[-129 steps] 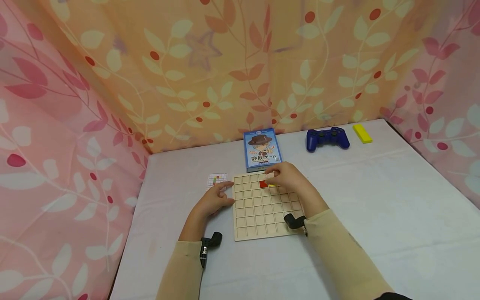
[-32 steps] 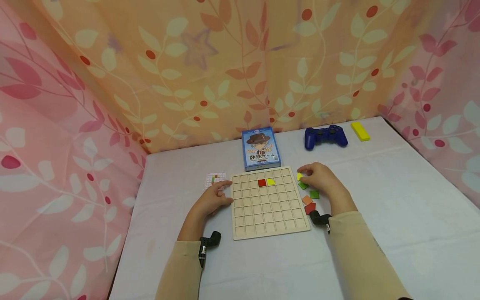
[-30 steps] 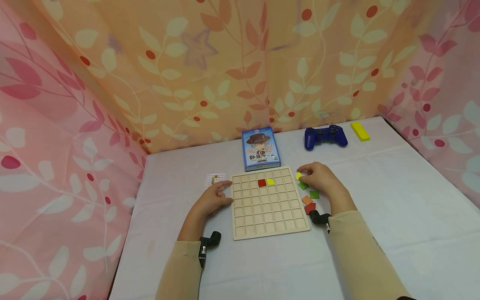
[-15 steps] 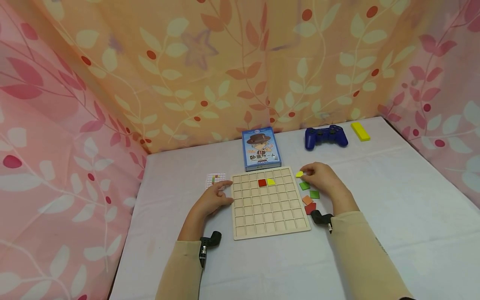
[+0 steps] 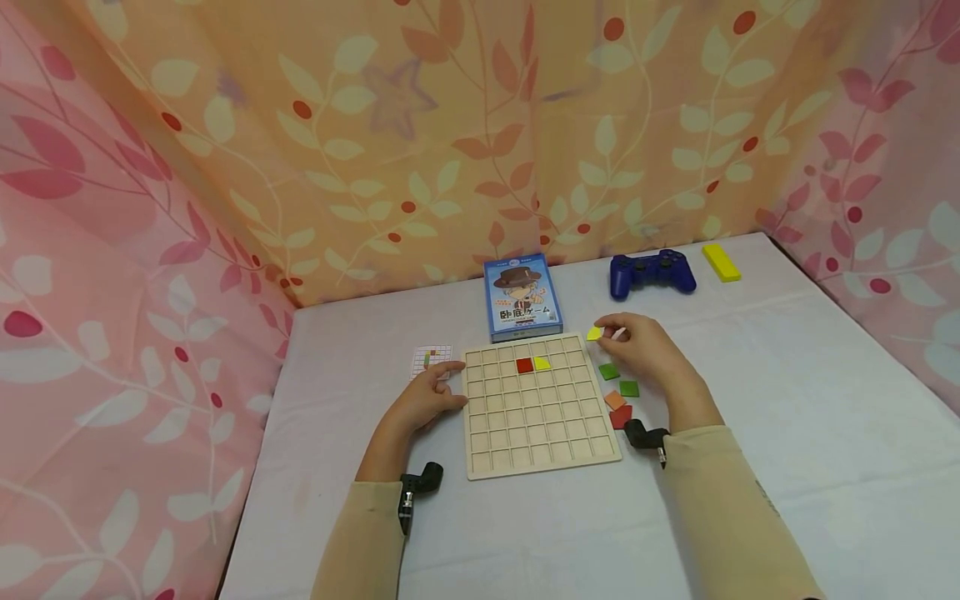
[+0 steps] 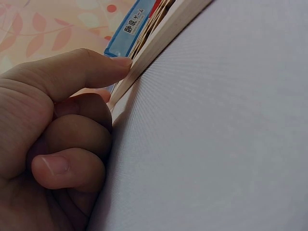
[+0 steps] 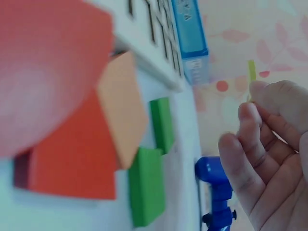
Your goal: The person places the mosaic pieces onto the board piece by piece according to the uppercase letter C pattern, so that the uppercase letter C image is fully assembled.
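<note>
My left hand (image 5: 423,400) rests at the left edge of a pale wooden grid board (image 5: 540,417), its thumb and index fingertip touching that edge. In the left wrist view, the remaining fingers curl beside the board. My right hand (image 5: 641,346) pinches a yellow tile with a curved side (image 5: 594,333) by thumb and index finger, raised past the board's far right corner. The right wrist view shows this yellow tile (image 7: 251,70) edge-on at the fingertips. On the board, a red square tile (image 5: 524,365) and a yellow quarter-round tile (image 5: 542,363) sit side by side in the second row from the back.
Right of the board lie two green tiles (image 5: 628,389), an orange tile (image 5: 615,401) and red pieces (image 7: 72,149). A printed grid card (image 5: 432,353) lies left. Behind are a blue game box (image 5: 522,296), a blue game controller (image 5: 652,275) and a yellow block (image 5: 722,262).
My right hand has gone from the board to the loose tiles, picked up a yellow tile and lifted it towards the back. A yellow tile on the board is uncovered. My left hand stays put.
</note>
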Available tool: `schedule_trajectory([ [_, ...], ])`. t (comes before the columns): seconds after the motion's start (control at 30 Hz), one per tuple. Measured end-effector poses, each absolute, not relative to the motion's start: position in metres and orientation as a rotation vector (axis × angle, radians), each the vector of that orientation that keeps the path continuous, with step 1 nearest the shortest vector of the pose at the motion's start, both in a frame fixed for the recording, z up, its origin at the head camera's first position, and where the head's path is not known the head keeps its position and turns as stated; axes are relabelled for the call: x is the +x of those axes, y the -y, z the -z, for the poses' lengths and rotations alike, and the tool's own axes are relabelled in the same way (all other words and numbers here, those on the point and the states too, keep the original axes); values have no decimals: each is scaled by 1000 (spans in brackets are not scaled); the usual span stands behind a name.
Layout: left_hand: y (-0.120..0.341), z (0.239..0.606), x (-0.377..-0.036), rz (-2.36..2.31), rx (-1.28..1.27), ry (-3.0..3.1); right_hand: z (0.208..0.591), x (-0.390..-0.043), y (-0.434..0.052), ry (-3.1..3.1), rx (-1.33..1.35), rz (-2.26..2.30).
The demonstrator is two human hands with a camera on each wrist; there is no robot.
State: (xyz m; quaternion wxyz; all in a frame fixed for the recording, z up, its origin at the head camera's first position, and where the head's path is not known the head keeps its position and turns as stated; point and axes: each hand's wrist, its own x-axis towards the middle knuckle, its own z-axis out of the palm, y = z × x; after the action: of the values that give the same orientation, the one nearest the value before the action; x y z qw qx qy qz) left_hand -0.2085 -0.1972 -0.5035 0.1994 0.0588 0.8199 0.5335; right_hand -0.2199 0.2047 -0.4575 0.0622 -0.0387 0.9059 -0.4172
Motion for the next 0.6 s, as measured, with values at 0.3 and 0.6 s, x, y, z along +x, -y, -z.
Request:
schedule_trajectory([
  [0.3,197,504,-208,-1483,154,-2303,442,-219,-196,-2780,-202,1322],
  [0.6,197,505,-209,-1487,156,-2301,425,-217,-182,-2793,-287,1384],
])
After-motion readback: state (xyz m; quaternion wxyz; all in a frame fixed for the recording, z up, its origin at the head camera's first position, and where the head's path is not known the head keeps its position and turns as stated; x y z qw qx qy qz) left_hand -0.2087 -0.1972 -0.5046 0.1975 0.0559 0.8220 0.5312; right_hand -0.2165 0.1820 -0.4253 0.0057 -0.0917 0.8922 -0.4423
